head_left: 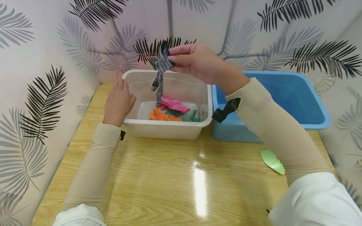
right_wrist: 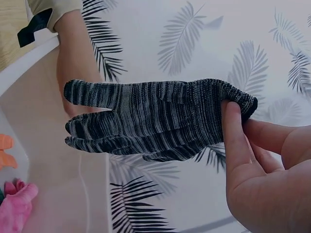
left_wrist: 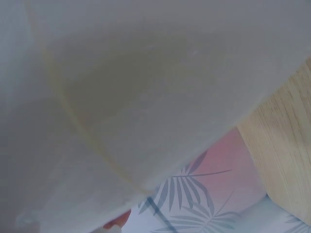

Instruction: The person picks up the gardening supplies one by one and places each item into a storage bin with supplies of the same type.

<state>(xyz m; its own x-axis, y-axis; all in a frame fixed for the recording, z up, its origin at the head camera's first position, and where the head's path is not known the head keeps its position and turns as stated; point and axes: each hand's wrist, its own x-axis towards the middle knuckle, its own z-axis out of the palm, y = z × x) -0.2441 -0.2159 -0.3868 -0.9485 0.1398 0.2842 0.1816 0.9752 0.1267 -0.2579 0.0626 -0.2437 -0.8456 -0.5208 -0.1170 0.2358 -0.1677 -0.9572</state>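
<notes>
One striped glove (head_left: 162, 65) hangs above the white bin (head_left: 167, 130), pinched at its cuff by the right hand (head_left: 202, 64), long axis pointing down toward the bin; the left hand (head_left: 118, 102), farther from the glove, rests unclenched on the bin's left rim

Black-grey striped glove (right_wrist: 150, 116), pink bundle (head_left: 174, 104), orange bundle (head_left: 164, 116), green bundle (head_left: 190, 115), white tub (head_left: 167, 130), leaf-patterned backdrop (head_left: 43, 106)

Striped glove (right_wrist: 141, 116) part-hidden behind fingers (right_wrist: 235, 138) at right wrist view's right, dark speck (head_left: 267, 211) unidentifiable at head view's lower right.
</notes>
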